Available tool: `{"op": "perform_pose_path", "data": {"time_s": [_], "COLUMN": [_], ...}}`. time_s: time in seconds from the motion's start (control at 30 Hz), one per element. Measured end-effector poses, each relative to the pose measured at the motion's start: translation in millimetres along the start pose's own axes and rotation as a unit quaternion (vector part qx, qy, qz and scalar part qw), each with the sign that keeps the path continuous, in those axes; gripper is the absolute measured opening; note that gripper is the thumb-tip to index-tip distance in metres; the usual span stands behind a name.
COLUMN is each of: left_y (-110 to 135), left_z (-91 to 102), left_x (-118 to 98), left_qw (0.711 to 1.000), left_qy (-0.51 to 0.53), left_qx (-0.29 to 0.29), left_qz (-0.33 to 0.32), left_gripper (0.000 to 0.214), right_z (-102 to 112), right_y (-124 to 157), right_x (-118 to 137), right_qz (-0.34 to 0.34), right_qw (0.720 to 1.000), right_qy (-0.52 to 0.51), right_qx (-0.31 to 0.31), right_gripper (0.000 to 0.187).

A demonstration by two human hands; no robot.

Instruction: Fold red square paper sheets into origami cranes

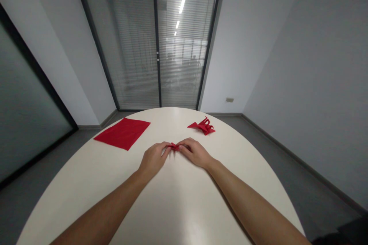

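Observation:
A small piece of folded red paper (174,146) is held just above the middle of the table, between my two hands. My left hand (154,157) pinches its left end with thumb and fingers. On the other end, the thumb and fingers of my right hand (196,152) are closed. My fingertips cover much of the paper, so its folded shape is hard to make out. Beyond my right hand lies a red origami figure (204,125) with pointed parts, apparently folded cranes. Left of my hands rests a flat red paper sheet (123,133).
The white round-edged table (161,214) spreads under both forearms. Behind it stand a glass partition with blinds (135,46) and grey walls (253,38). A wall socket (229,100) sits low at the right. A dark object (345,233) shows in the lower right corner.

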State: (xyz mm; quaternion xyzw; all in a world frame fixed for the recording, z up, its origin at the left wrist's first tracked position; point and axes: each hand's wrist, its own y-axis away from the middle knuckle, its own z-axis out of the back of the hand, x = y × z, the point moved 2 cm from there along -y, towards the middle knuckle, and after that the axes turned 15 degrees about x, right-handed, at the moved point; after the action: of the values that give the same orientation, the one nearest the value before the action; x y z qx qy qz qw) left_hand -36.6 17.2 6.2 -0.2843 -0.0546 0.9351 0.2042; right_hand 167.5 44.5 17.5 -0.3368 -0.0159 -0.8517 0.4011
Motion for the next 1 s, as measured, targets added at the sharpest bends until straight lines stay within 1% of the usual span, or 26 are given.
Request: {"op": "perform_pose_path", "data": {"time_s": [0.13,0.27,0.43,0.67,0.83,1.0], "left_y": [-0.4,0.0,1.8,2.1,1.5,1.6], "left_z": [2.1,4.0,6.2,10.0,8.0,3.4], "left_x": [-1.7,-6.0,-8.9,-17.2,-14.7,-9.8], "left_qw": [0.999,0.998,0.997,0.995,0.995,0.997], "left_qy": [0.01,0.008,0.014,0.042,0.044,0.036], "left_qx": [-0.044,-0.052,-0.068,-0.064,-0.064,-0.056], "left_qz": [-0.007,-0.03,-0.032,-0.072,-0.058,-0.046], "left_gripper": [0.023,0.021,0.018,0.017,0.018,0.03], "right_z": [0.4,-0.9,-3.6,-2.1,-1.9,-4.0], "right_y": [1.1,0.9,-0.5,-1.8,-2.6,-3.3], "right_x": [1.4,1.5,7.3,11.3,9.3,2.8], "right_qz": [0.007,0.008,0.004,-0.003,-0.008,-0.027], "right_qw": [1.0,0.999,0.998,0.996,0.995,0.994], "right_qy": [0.02,0.02,-0.008,-0.043,-0.055,-0.059], "right_qx": [-0.011,-0.033,-0.058,-0.078,-0.087,-0.083], "right_gripper": [0.022,0.017,0.015,0.017,0.016,0.015]}}
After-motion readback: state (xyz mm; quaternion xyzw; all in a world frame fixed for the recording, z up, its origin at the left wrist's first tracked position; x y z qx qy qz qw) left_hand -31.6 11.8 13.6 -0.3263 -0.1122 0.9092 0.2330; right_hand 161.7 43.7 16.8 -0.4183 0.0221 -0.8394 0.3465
